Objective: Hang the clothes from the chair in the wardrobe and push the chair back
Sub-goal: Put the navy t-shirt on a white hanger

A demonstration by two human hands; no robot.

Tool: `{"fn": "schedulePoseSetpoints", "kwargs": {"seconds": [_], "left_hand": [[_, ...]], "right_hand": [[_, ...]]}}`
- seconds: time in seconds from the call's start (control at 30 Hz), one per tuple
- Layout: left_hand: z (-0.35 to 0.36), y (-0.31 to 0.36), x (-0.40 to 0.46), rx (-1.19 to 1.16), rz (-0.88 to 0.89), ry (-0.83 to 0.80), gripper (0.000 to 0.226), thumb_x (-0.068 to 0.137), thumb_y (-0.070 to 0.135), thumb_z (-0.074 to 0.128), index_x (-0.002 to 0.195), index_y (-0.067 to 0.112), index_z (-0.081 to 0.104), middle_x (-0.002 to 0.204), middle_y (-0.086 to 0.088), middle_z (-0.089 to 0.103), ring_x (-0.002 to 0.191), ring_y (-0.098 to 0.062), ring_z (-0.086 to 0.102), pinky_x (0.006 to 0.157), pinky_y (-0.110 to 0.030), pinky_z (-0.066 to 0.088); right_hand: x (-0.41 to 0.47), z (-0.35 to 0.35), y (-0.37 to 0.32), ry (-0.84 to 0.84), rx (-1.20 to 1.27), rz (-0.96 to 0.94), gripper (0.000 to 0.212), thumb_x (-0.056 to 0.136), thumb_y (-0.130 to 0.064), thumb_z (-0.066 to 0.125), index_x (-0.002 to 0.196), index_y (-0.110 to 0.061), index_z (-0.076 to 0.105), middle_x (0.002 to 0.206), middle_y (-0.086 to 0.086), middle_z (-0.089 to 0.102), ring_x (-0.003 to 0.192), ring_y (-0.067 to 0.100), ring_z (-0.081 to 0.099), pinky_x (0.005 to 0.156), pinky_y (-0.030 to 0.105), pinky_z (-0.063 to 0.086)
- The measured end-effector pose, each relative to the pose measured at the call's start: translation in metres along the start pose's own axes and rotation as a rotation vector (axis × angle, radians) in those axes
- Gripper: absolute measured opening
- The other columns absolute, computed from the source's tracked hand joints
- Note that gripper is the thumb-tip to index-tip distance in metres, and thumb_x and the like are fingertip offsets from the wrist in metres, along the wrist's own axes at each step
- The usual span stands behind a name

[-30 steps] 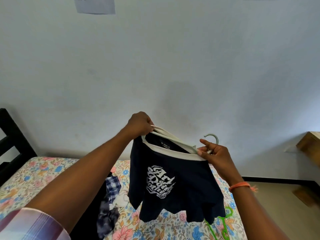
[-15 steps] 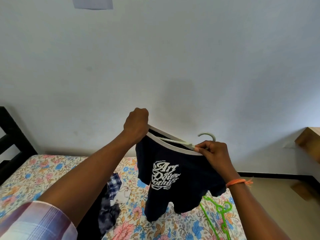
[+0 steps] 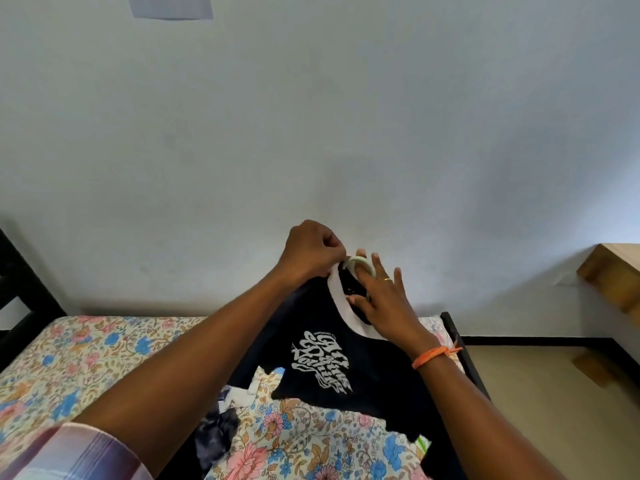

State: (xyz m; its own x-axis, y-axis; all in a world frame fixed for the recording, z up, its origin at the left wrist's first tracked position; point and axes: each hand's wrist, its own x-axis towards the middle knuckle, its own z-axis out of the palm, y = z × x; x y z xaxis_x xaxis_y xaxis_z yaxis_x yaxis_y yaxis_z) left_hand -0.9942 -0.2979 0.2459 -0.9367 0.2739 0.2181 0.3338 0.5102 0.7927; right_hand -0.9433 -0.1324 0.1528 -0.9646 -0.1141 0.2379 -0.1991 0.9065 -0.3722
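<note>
Above the flowered bed (image 3: 86,358), held up before the pale wall (image 3: 311,116), hangs a dark navy T-shirt (image 3: 346,382) with a white neckband (image 3: 341,303) and a swirl of white lettering (image 3: 320,362) on its chest; the print is too twisted to read. Its lower hem drapes down toward the bedspread, just over a heap of dark and checked clothes (image 3: 221,431). A pale green hanger hook (image 3: 362,263) pokes out of the neck opening, right beside the band. The left hand (image 3: 310,251) is closed into a tight curl, its fingers (image 3: 332,252) pinching the top of the white neckband. The right hand (image 3: 384,303) lies flatter, fingers (image 3: 377,268) spread and mostly straight over the collar; the hook passes under them, while the thumb rests on the band lower down. Whether those fingers actually hold the hook or only press against it cannot be told. The body of the hanger is hidden inside the shirt. A ring shows on one right finger, and an orange thread band (image 3: 434,355) circles that wrist. A plaid sleeve (image 3: 69,455) is cut off at the lower left corner, a bright green scrap (image 3: 424,445) peeks from under the hem, and a wooden corner (image 3: 613,271) juts in at the right edge.
</note>
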Motion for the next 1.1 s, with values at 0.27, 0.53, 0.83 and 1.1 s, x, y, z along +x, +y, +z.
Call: {"fn": "schedulePoseSetpoints", "kwargs": {"seconds": [0.27, 0.53, 0.83, 1.1], "left_hand": [[-0.019, -0.048, -0.007, 0.231, 0.145, -0.367, 0.008, 0.079, 0.029, 0.076, 0.084, 0.024, 0.074, 0.08, 0.012, 0.071, 0.079, -0.008, 0.066, 0.071, -0.027, 0.052], [-0.03, -0.107, 0.011, 0.54, 0.152, -0.371, 0.04, 0.086, 0.031, 0.072, 0.124, 0.027, 0.061, 0.114, 0.002, 0.057, 0.109, -0.019, 0.052, 0.09, -0.037, 0.044], [-0.04, -0.117, 0.014, 0.249, 0.071, -0.369, 0.043, 0.1, 0.033, 0.055, 0.074, -0.002, 0.058, 0.067, -0.014, 0.054, 0.061, -0.019, 0.049, 0.061, -0.032, 0.042], [-0.016, -0.114, -0.001, 0.467, 0.15, -0.223, 0.063, 0.088, 0.059, 0.06, 0.135, 0.02, 0.047, 0.128, -0.002, 0.052, 0.118, -0.024, 0.051, 0.091, -0.044, 0.048]], "right_hand": [[0.005, -0.024, 0.015, 0.057, 0.297, 0.158, 0.08, 0.094, -0.026, 0.063, 0.157, -0.03, 0.014, 0.073, -0.002, 0.057, 0.068, 0.011, 0.057, 0.065, 0.022, 0.043], [0.017, -0.06, 0.017, 0.006, 0.357, 0.047, 0.075, 0.087, -0.025, 0.072, 0.15, -0.039, 0.033, 0.092, -0.012, 0.068, 0.092, 0.0, 0.063, 0.081, 0.006, 0.041], [0.008, -0.08, 0.044, -0.076, 0.402, 0.118, 0.076, 0.086, -0.023, 0.075, 0.151, -0.031, 0.036, 0.124, -0.007, 0.067, 0.121, -0.002, 0.055, 0.11, 0.022, 0.037], [0.01, -0.072, 0.027, 0.065, 0.367, 0.088, 0.071, 0.085, -0.02, 0.074, 0.148, -0.029, 0.042, 0.086, -0.012, 0.075, 0.091, -0.004, 0.066, 0.093, 0.017, 0.046]]}}
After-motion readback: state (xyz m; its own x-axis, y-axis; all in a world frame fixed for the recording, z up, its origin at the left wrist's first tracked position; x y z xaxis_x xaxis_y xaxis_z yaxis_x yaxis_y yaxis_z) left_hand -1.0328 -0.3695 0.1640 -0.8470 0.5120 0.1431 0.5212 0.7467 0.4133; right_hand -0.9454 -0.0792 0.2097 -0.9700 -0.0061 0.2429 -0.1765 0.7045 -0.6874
